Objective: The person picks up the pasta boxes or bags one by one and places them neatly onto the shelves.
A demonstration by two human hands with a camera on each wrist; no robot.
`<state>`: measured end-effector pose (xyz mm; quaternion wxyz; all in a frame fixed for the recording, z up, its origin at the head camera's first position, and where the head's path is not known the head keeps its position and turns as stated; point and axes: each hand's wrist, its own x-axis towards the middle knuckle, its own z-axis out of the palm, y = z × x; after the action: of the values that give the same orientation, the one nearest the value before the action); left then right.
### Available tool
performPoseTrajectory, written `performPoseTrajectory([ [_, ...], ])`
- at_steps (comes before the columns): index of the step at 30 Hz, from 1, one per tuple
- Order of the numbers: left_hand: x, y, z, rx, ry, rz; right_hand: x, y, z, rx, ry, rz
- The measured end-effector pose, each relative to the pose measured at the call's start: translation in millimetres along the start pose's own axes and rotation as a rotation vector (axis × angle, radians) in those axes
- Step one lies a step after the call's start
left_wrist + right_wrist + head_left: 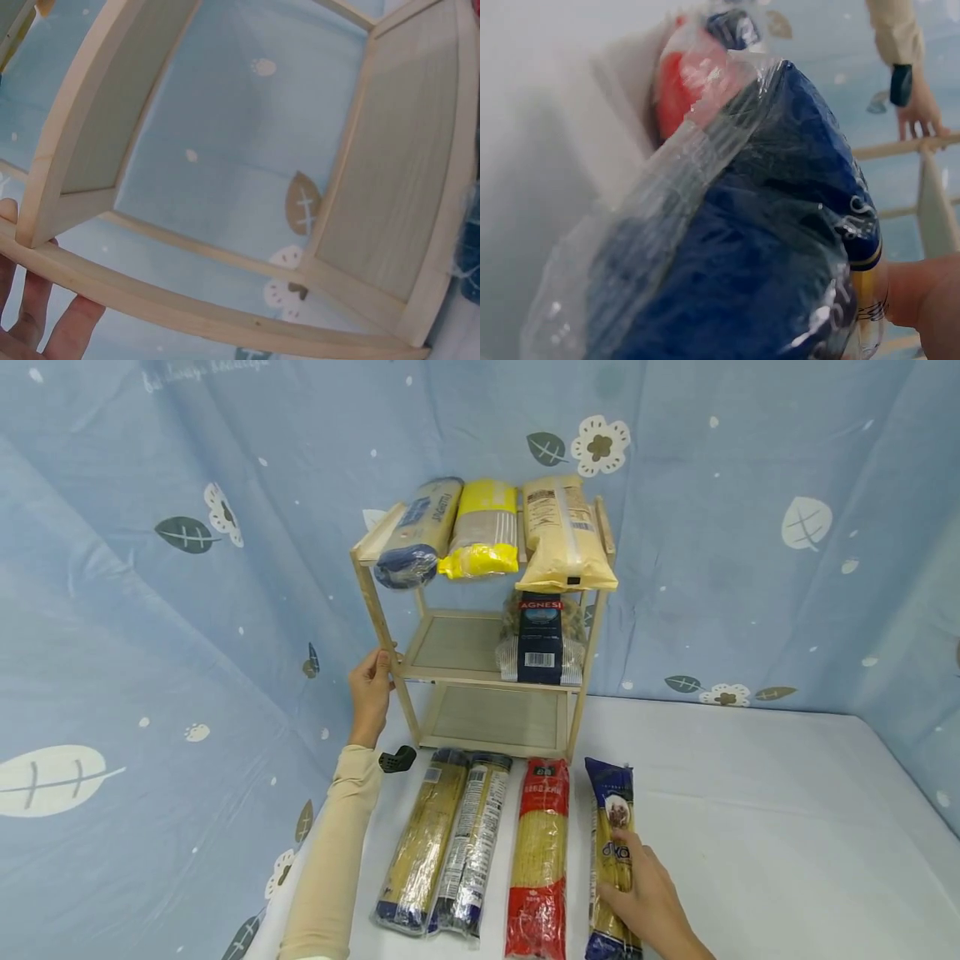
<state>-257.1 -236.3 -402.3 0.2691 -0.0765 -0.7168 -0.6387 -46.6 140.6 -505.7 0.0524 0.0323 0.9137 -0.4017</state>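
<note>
In the head view my left hand [371, 685] grips the left front post of a small wooden shelf rack [491, 677] at the middle tier. The left wrist view shows its fingers [71, 326] behind the wooden post. My right hand [648, 897] holds a blue-ended packet of spaghetti [613, 860] at the right of the row, thumb on its left side. The packet's blue wrapper [742, 247] fills much of the right wrist view. Left of it lie a red spaghetti packet [542, 852] and two clear spaghetti packets, one [427, 843] beside the other [476, 839].
On the rack's top tier lie a blue-ended spaghetti bag [423, 531], a yellow bag [483, 527] and a beige bag [566, 531]. A dark-labelled pasta bag [540, 639] stands on the middle tier. Blue patterned cloth [750, 568] hangs behind the white table [750, 827].
</note>
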Motion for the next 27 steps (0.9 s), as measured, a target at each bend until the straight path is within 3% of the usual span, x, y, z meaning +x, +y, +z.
performPoseTrajectory([
  [8, 0.0, -0.8, 0.9, -0.003, -0.001, -0.017, -17.9, -25.2, -11.0, 0.066, 0.026, -0.103],
  [17, 0.0, 0.2, 0.4, 0.002, 0.005, -0.013, -36.6, -56.9, -15.1, 0.274, -0.033, -0.101],
  [27, -0.3, 0.1, 1.5, 0.013, 0.012, -0.012, -44.2, -97.9, -19.0, 0.304, -0.107, -0.26],
])
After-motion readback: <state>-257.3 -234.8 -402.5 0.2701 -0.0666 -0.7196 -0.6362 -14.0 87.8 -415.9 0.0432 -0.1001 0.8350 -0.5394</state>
